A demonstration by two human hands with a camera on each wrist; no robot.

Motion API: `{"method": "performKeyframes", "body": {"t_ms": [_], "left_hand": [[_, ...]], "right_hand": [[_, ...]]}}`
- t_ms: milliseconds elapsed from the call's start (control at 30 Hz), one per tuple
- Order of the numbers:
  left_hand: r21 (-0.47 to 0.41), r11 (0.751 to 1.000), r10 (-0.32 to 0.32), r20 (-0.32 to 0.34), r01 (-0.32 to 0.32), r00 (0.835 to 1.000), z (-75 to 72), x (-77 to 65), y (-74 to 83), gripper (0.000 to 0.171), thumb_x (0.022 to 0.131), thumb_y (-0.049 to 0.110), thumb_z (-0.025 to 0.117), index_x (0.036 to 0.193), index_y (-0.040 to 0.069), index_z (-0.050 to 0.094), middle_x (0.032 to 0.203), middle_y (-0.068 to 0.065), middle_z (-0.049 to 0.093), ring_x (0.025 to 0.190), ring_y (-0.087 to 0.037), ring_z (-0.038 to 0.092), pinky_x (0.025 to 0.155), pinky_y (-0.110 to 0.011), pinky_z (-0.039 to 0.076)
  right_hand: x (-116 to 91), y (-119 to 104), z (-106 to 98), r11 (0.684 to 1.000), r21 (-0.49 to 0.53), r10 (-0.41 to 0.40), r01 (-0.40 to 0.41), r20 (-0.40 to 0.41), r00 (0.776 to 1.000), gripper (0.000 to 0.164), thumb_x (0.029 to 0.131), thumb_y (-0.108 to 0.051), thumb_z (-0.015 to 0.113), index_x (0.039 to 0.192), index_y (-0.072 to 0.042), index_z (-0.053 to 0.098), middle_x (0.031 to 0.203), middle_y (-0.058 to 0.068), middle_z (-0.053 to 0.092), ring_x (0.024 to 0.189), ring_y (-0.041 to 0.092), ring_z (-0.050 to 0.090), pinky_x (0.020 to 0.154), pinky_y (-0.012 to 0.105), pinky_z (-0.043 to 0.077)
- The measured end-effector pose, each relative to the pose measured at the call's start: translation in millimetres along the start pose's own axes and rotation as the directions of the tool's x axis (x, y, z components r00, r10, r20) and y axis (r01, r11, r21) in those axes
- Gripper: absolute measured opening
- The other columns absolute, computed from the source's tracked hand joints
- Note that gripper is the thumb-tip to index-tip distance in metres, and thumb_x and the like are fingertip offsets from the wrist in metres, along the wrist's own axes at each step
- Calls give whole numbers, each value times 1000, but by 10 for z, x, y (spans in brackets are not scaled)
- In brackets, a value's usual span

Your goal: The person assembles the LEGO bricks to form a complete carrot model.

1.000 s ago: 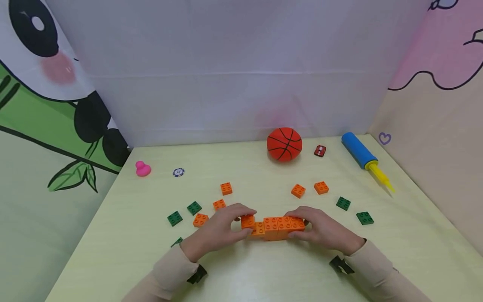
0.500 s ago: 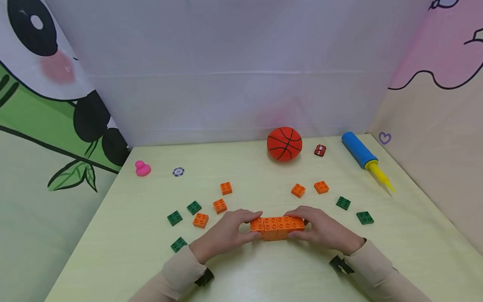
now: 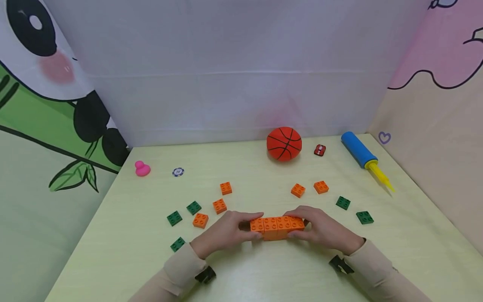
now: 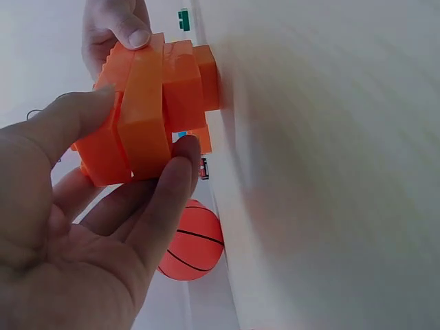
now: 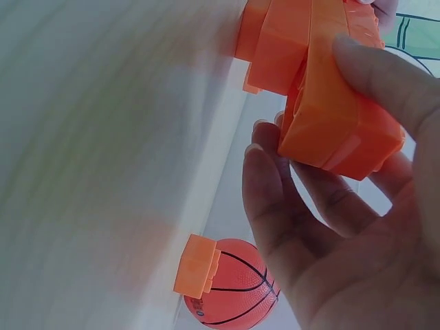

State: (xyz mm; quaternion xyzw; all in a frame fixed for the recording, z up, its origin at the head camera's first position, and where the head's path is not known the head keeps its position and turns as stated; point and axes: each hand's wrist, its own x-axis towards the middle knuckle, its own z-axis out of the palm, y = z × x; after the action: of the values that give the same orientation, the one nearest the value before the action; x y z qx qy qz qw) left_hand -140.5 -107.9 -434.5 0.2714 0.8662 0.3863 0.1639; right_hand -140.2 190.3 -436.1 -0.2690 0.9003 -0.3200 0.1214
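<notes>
An orange toy brick structure [image 3: 277,230] stands at the middle front of the table in the head view, its studs facing up. My left hand [image 3: 231,231] holds its left end, thumb at the front and fingers behind. At the opposite end, my right hand [image 3: 325,228] grips the last brick the same way. Both wrist views show the stepped build [image 4: 148,110]: a long upper row over shorter layers that narrow toward the tabletop. The fingertips partly hide the end bricks [image 5: 330,124].
Loose orange bricks [image 3: 219,206] and green bricks [image 3: 175,218] lie left of the hands. More orange bricks [image 3: 298,190] and green ones [image 3: 364,217] lie to the right. Farther back are a pink toy [image 3: 142,169], poker chip [image 3: 178,172], basketball [image 3: 284,144], red toy car [image 3: 319,150] and blue-yellow pump [image 3: 364,157].
My left hand has moved right, bringing an orange brick onto the structure's left end, level with the top row. My right hand has kept its grip in place.
</notes>
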Motion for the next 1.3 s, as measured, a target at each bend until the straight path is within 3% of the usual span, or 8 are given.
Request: {"method": "performKeyframes", "body": {"t_ms": [167, 467, 700, 800, 900, 1000, 1100, 1300], "left_hand": [[-8, 1000, -21, 5, 21, 1000, -7, 1, 4, 57, 90, 41, 73, 141, 22, 58, 137, 2, 61, 97, -6, 58, 87, -28, 48], [5, 1000, -9, 4, 9, 1000, -6, -6, -9, 57, 89, 42, 73, 140, 21, 60, 135, 3, 63, 100, -4, 58, 91, -29, 49], [26, 999, -28, 16, 27, 999, -21, 3, -27, 56, 90, 43, 73, 140, 23, 60, 132, 5, 64, 97, -5, 58, 90, -28, 50], [24, 999, -27, 24, 27, 999, -19, 19, -18, 56, 91, 43, 72, 141, 23, 59, 134, 5, 63, 101, -3, 59, 94, -31, 50], [15, 1000, -22, 32, 21, 999, -14, 33, -7, 56, 92, 42, 71, 142, 22, 58, 135, 4, 62, 105, -2, 59, 97, -33, 50], [10, 1000, -15, 36, 14, 999, -7, 40, -3, 56, 92, 42, 70, 142, 21, 57, 137, 4, 61, 107, -3, 59, 99, -33, 49], [8, 1000, -11, 34, 10, 999, 0, 46, -9, 56, 92, 40, 71, 143, 20, 57, 137, 4, 60, 110, -3, 59, 101, -34, 49], [8, 1000, 1, 36, -1, 999, 23, 57, -22, 55, 91, 35, 72, 142, 19, 57, 136, 6, 61, 112, -4, 58, 103, -36, 47]], "right_hand": [[15, -4, 8, 1000, 5, -11, 11, -2, 1000, 58, 89, -51, 70, 136, -19, 61, 125, -7, 62, 113, 17, 57, 98, 48, 50], [32, -20, 6, 1000, 6, -25, 25, 6, 1000, 57, 88, -49, 71, 135, -18, 62, 122, -9, 62, 108, 14, 57, 94, 43, 52], [49, -35, -31, 1000, 16, -3, 2, 45, 999, 55, 87, -53, 71, 134, -26, 61, 123, -11, 61, 108, 12, 56, 97, 44, 50], [56, 7, -105, 999, 36, -11, 8, 59, 998, 52, 91, -51, 66, 136, -25, 60, 125, -10, 61, 108, 13, 56, 95, 41, 50], [68, 96, -234, 999, 42, -18, 18, 18, 1000, 46, 100, -43, 57, 138, -19, 58, 126, -3, 63, 109, 15, 57, 93, 40, 51], [110, 221, -412, 1000, -12, 19, -20, -66, 998, 44, 104, -39, 51, 139, -14, 57, 126, 2, 63, 111, 19, 57, 95, 43, 51], [175, 381, -598, 986, -129, 85, -103, -133, 987, 45, 103, -35, 54, 141, -10, 55, 134, 11, 58, 120, 30, 54, 102, 53, 46], [266, 696, -798, 930, -303, 182, -209, -116, 977, 52, 97, -17, 63, 145, -4, 47, 147, 24, 45, 133, 46, 40, 108, 64, 35]]}}
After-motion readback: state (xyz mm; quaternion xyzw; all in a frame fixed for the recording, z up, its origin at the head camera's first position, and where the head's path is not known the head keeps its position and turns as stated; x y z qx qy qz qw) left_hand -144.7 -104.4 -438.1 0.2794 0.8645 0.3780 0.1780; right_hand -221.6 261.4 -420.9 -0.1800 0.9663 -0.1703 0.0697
